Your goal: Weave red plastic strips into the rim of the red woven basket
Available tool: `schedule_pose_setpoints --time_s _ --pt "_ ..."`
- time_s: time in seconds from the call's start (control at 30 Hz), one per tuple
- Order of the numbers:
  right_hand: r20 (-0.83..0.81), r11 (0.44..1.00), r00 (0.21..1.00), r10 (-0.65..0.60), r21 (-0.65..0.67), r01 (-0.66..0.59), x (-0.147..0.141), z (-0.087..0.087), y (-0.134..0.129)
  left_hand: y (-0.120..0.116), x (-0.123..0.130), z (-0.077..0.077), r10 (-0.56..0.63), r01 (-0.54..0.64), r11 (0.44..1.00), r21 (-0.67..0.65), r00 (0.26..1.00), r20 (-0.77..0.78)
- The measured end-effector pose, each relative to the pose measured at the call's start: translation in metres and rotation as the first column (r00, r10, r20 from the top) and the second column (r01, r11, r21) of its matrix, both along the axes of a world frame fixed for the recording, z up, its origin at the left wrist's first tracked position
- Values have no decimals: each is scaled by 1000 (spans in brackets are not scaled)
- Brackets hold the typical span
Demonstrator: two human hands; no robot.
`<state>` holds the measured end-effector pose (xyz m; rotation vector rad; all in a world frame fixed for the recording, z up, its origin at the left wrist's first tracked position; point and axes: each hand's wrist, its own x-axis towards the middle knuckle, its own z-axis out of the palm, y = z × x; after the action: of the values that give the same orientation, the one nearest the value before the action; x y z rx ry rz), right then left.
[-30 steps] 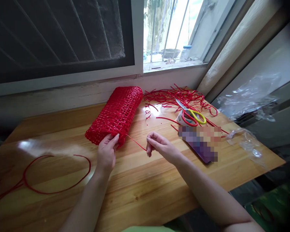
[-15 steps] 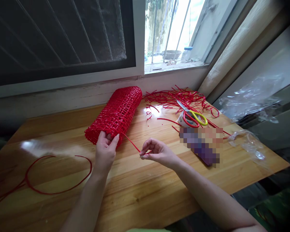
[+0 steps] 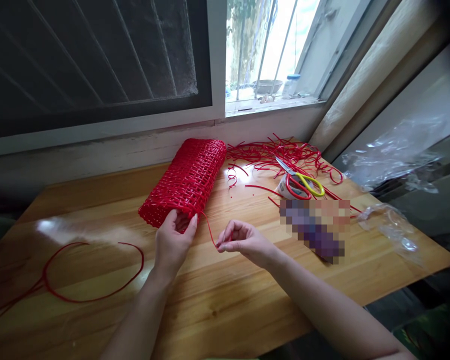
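A red woven basket (image 3: 187,175) lies on its side on the wooden table, its near end turned toward me. My left hand (image 3: 175,240) grips the rim at that end, thumb outside and fingers partly hidden inside the opening. From the rim by my left thumb a thin red strand (image 3: 210,227) runs slightly slack to my right hand (image 3: 243,238). The fingertips of my right hand pinch this strand, a little above the table and apart from the basket.
Scissors (image 3: 303,185) with red and yellow handles rest on a white roll (image 3: 284,186) at right. Behind them lies a heap of red strands (image 3: 281,152). A blurred purple item (image 3: 315,232) sits nearer. Looped red strands (image 3: 93,300) lie left. Clear plastic (image 3: 393,225) covers the right edge.
The basket and my left hand have shifted a little to the right. The strand, nearly straight before, now sags in a curve, with my right hand still pinching it.
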<state>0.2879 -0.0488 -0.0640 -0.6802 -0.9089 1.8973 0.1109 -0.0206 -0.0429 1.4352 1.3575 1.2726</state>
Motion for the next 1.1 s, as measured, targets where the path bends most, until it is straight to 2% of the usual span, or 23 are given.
schedule_pose_setpoints --time_s 0.13,0.23,0.3,0.4,0.5,0.57,0.63,0.7,0.8,0.87,0.93,1.03,1.1 --pt "-12 999 999 52 -10 -52 -11 1 -6 0 5 2 61 -71 996 -51 983 -171" --pt "-49 986 985 166 -3 -167 -18 2 -11 0 8 -1 146 -172 985 -31 909 -391" --pt "-72 973 970 230 2 -231 -20 1 -14 0 9 -4 192 -216 976 7 853 -486" --pt "-111 951 944 310 48 -306 -22 2 -18 2 6 -6 228 -253 967 19 832 -505" --pt "-152 904 896 418 168 -393 -21 6 -19 5 0 -5 219 -266 963 -41 861 -458" --pt "-169 895 888 428 213 -391 -19 9 -16 8 -5 -4 200 -265 958 -108 889 -413" --pt "-134 945 948 290 195 -261 -15 11 -8 11 -10 -4 168 -235 956 -173 929 -330" --pt "-60 990 998 26 141 -18 -10 10 6 14 -15 -6 145 -197 959 -206 960 -240" --pt "20 954 954 -299 46 298 0 4 31 16 -18 -8 126 -158 963 -217 980 -154" --pt "54 926 925 -377 41 375 6 -2 45 16 -18 -9 105 -130 966 -224 987 -118" --pt "88 945 942 -324 66 319 11 -9 55 16 -18 -10 91 -113 966 -233 990 -105" --pt "152 990 986 -75 131 55 13 -18 57 16 -19 -10 74 -93 968 -235 993 -88" --pt "180 977 981 67 186 -101 11 -21 55 16 -21 -11 54 -72 969 -238 995 -83"
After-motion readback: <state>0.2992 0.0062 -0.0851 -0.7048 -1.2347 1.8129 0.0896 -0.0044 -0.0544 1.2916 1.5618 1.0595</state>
